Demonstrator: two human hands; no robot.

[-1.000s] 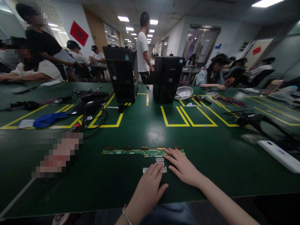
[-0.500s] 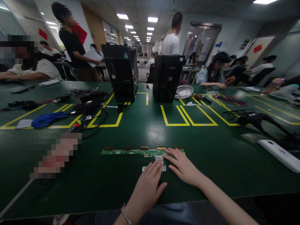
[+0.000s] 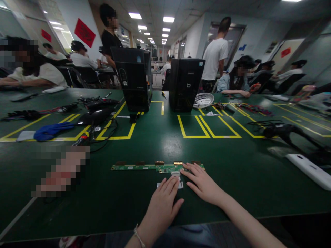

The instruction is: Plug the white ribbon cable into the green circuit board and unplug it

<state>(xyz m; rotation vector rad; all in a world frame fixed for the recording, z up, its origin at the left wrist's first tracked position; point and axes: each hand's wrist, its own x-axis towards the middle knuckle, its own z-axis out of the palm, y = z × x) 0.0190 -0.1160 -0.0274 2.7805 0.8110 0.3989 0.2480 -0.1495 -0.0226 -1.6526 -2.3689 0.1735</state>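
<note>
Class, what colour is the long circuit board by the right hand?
The circuit board is green; it shows best in the head view.

A white basket [image 3: 204,96] sits beside a black computer tower [image 3: 186,86].

The table [image 3: 144,151] is smooth, with a soft gloss where light pools at the centre of the frame. Below that, the board [image 3: 134,168] has a glossy face and shiny, coppery metallic tabs [image 3: 178,163]; the strip [image 3: 176,174] under it looks smooth and silvery. At upper centre, the right tower [image 3: 184,86] looks like dark, smooth plastic. The glove [image 3: 53,131], at left, is matt cloth. The basket [image 3: 204,100], upper right, and case [image 3: 307,171], right edge, look like smooth plastic.
</note>
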